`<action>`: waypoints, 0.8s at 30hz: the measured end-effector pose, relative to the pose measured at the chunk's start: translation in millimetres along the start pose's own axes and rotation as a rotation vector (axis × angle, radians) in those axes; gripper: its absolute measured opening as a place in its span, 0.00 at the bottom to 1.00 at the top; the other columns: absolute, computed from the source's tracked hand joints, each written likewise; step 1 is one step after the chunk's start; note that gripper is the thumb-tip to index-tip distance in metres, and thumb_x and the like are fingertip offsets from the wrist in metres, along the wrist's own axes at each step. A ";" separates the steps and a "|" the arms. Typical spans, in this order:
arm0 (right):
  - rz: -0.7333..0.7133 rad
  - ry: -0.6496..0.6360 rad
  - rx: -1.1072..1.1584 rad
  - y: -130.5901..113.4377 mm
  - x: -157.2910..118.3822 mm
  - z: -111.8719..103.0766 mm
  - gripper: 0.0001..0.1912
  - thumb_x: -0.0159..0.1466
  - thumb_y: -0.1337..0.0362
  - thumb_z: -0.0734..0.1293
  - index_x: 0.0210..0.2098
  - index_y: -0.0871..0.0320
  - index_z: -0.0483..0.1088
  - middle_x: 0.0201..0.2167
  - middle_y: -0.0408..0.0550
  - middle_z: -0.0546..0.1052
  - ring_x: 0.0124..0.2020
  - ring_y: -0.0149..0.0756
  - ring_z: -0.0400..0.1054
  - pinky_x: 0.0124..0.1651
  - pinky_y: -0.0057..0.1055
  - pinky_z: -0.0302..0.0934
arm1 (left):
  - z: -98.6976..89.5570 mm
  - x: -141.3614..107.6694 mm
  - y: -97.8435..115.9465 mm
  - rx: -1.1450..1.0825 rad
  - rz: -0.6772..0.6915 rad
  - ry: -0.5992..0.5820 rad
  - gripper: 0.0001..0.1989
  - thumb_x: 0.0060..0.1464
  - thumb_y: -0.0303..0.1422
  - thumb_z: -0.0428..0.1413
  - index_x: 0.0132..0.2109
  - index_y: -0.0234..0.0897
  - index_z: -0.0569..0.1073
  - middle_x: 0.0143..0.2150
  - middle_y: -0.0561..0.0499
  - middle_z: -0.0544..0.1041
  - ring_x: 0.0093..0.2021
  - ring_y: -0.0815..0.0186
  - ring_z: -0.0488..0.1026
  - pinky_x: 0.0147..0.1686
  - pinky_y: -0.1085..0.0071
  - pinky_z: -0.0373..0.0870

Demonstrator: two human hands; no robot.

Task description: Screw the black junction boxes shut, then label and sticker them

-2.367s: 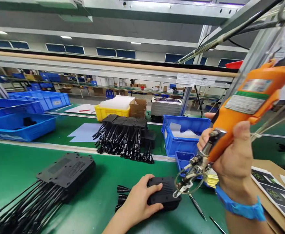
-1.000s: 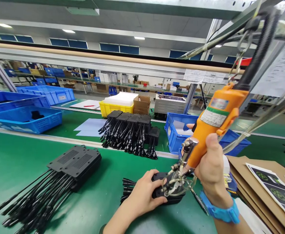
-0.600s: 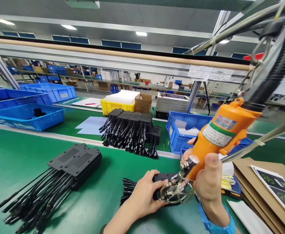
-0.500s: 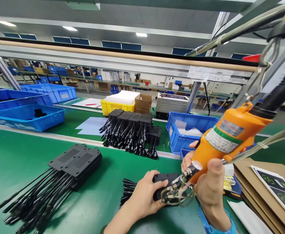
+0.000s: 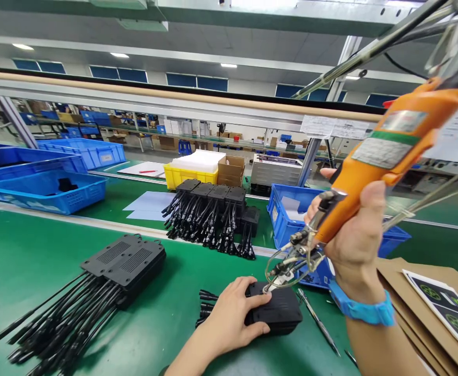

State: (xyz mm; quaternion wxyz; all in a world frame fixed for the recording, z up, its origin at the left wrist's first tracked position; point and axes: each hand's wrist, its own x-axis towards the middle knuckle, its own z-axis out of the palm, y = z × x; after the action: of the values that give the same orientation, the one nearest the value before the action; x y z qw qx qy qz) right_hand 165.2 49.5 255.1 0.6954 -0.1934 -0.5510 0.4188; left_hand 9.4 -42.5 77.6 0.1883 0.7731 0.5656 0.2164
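Note:
My left hand [image 5: 232, 313] grips the left end of a black plastic box [image 5: 281, 308] with cables, its fingers over the top and thumb on the near side. Short black cable ends [image 5: 207, 303] stick out to the left, partly behind that hand. My right hand [image 5: 356, 237] is wrapped round an orange electric screwdriver [image 5: 372, 162], which slants down to the left. Its metal nose [image 5: 291, 258], with thin clear tubes about it, reaches down to the box's top close to my left index finger. Whether the tip sits in a screw cannot be made out.
Joined black cabled boxes [image 5: 129, 258] lie at the left. Behind stands a row of similar units [image 5: 213, 193]. Blue bins [image 5: 44, 190] are far left, another blue bin [image 5: 287, 214] at centre right. Tweezers [image 5: 318, 321] and cardboard sheets [image 5: 412, 313] lie at the right.
The screwdriver and my right hand have moved up and to the right, uncovering more of the box and the tweezers. My left hand stays on the box.

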 end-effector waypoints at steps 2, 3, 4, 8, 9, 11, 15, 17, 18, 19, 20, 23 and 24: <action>0.028 -0.018 -0.008 17.4 -3.1 -0.4 0.28 0.64 0.40 0.59 0.46 0.56 0.73 0.20 0.41 0.70 0.14 0.30 0.61 0.12 0.28 0.57 | 0.9 1.3 -0.8 0.001 0.007 0.008 0.31 0.48 0.42 0.67 0.60 0.52 0.71 0.61 0.42 0.66 0.60 0.47 0.65 0.58 0.50 0.64; 0.040 -0.024 -0.009 26.6 -5.8 -1.3 0.27 0.64 0.41 0.60 0.45 0.56 0.73 0.20 0.41 0.70 0.14 0.30 0.61 0.12 0.28 0.58 | 1.5 2.0 -1.5 0.002 0.011 0.014 0.31 0.48 0.42 0.67 0.60 0.52 0.71 0.61 0.42 0.66 0.60 0.47 0.65 0.58 0.50 0.64; 0.052 -0.028 -0.007 35.3 -8.7 -2.5 0.25 0.65 0.42 0.60 0.44 0.56 0.73 0.20 0.40 0.70 0.14 0.29 0.61 0.13 0.27 0.59 | 2.1 2.5 -2.1 0.002 0.014 0.018 0.32 0.48 0.42 0.68 0.60 0.52 0.71 0.61 0.42 0.66 0.60 0.47 0.65 0.59 0.50 0.63; 0.089 -0.040 -0.005 59.9 -18.4 -7.7 0.24 0.65 0.43 0.60 0.45 0.55 0.73 0.19 0.38 0.68 0.14 0.29 0.63 0.14 0.26 0.61 | 3.5 3.2 -3.8 -0.005 0.011 0.018 0.33 0.47 0.42 0.68 0.60 0.52 0.70 0.61 0.41 0.67 0.61 0.47 0.64 0.60 0.50 0.62; 0.097 -0.042 -0.004 63.3 -19.9 -8.8 0.24 0.66 0.43 0.60 0.45 0.56 0.73 0.19 0.38 0.68 0.14 0.29 0.63 0.14 0.26 0.61 | 3.7 2.9 -3.9 -0.009 0.012 0.019 0.33 0.47 0.42 0.68 0.60 0.53 0.70 0.62 0.41 0.66 0.61 0.47 0.64 0.60 0.50 0.61; 0.106 -0.043 -0.009 68.0 -22.3 -11.0 0.23 0.66 0.44 0.60 0.45 0.55 0.73 0.19 0.38 0.68 0.14 0.29 0.63 0.15 0.26 0.62 | 4.1 2.1 -3.7 -0.015 0.015 0.020 0.33 0.47 0.42 0.68 0.60 0.53 0.70 0.62 0.41 0.66 0.61 0.47 0.64 0.60 0.49 0.61; 0.128 -0.057 -0.047 72.9 -25.7 -14.2 0.23 0.66 0.43 0.59 0.42 0.55 0.72 0.19 0.39 0.68 0.14 0.30 0.64 0.15 0.27 0.62 | 4.3 1.0 -2.9 -0.022 0.001 0.010 0.33 0.47 0.43 0.68 0.60 0.53 0.71 0.63 0.42 0.65 0.61 0.47 0.64 0.60 0.49 0.61; 0.139 -0.064 -0.060 74.9 -27.5 -14.7 0.24 0.65 0.42 0.60 0.44 0.55 0.71 0.19 0.39 0.69 0.14 0.31 0.64 0.15 0.27 0.61 | 4.1 1.3 -2.7 -0.024 -0.010 0.006 0.33 0.47 0.43 0.68 0.60 0.54 0.70 0.64 0.43 0.65 0.61 0.47 0.65 0.59 0.50 0.62; 0.145 -0.065 -0.056 76.0 -28.5 -14.5 0.25 0.65 0.42 0.60 0.45 0.55 0.71 0.19 0.39 0.69 0.14 0.31 0.64 0.14 0.27 0.61 | 4.1 1.5 -2.6 -0.025 -0.011 0.005 0.33 0.47 0.43 0.68 0.60 0.54 0.70 0.64 0.43 0.64 0.60 0.48 0.65 0.59 0.51 0.63; 0.150 -0.067 -0.044 77.0 -29.7 -14.2 0.25 0.65 0.41 0.60 0.46 0.55 0.70 0.19 0.39 0.69 0.14 0.31 0.63 0.14 0.27 0.60 | 4.1 1.7 -2.6 -0.027 -0.010 0.004 0.33 0.47 0.43 0.68 0.61 0.54 0.70 0.64 0.43 0.64 0.59 0.48 0.66 0.58 0.51 0.64; 0.152 -0.068 -0.023 77.9 -31.2 -13.9 0.26 0.64 0.41 0.60 0.47 0.55 0.70 0.19 0.39 0.69 0.13 0.31 0.62 0.13 0.27 0.59 | 4.2 1.9 -2.6 -0.029 -0.008 0.001 0.33 0.47 0.42 0.68 0.61 0.54 0.70 0.64 0.43 0.64 0.59 0.48 0.66 0.58 0.52 0.65; 0.133 -0.079 0.053 77.4 -36.5 -13.0 0.25 0.64 0.42 0.62 0.48 0.55 0.70 0.19 0.38 0.68 0.12 0.30 0.59 0.10 0.27 0.55 | 5.2 2.2 -2.7 -0.023 -0.009 -0.005 0.33 0.48 0.43 0.67 0.61 0.53 0.70 0.63 0.42 0.64 0.59 0.47 0.66 0.58 0.50 0.65; 0.124 -0.085 0.070 74.9 -38.0 -12.7 0.25 0.64 0.43 0.62 0.47 0.55 0.71 0.19 0.39 0.68 0.12 0.30 0.59 0.10 0.27 0.55 | 5.6 2.0 -2.6 -0.019 -0.013 -0.006 0.33 0.48 0.43 0.67 0.61 0.53 0.70 0.63 0.42 0.64 0.59 0.47 0.66 0.58 0.50 0.65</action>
State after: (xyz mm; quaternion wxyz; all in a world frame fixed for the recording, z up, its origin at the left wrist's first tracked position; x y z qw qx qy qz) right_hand 147.7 64.8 173.3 0.6505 -0.1849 -0.5519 0.4879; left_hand 10.9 -40.1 71.7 0.1989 0.7683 0.5679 0.2182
